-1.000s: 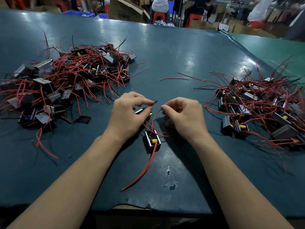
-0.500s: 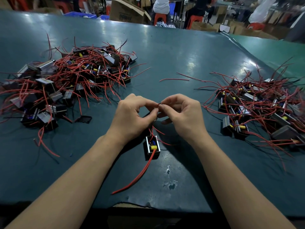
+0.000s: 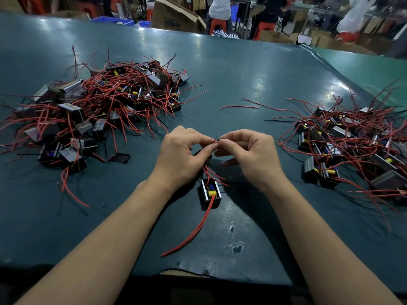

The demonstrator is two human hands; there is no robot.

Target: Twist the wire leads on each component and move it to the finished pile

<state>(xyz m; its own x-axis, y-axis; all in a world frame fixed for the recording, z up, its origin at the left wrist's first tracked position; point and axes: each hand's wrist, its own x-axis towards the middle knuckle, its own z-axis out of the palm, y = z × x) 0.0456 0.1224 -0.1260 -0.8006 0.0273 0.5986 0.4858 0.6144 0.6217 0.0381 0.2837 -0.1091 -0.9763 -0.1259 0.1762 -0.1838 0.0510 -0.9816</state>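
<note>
A glossy teal table carries two tangled heaps of boxy black components with thin red leads: the bigger pile at ten o'clock, a smaller pile at three. At centre, the left hand and right hand meet, fingertips pinching the wire leads together. Their component, a small open black case, rests on the table just below, at six o'clock of the hands.

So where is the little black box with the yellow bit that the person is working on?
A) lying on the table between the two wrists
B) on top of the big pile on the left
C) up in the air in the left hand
A: the box lies on the table between the wrists, while the left hand and the right hand pinch its wire ends above it.
</note>
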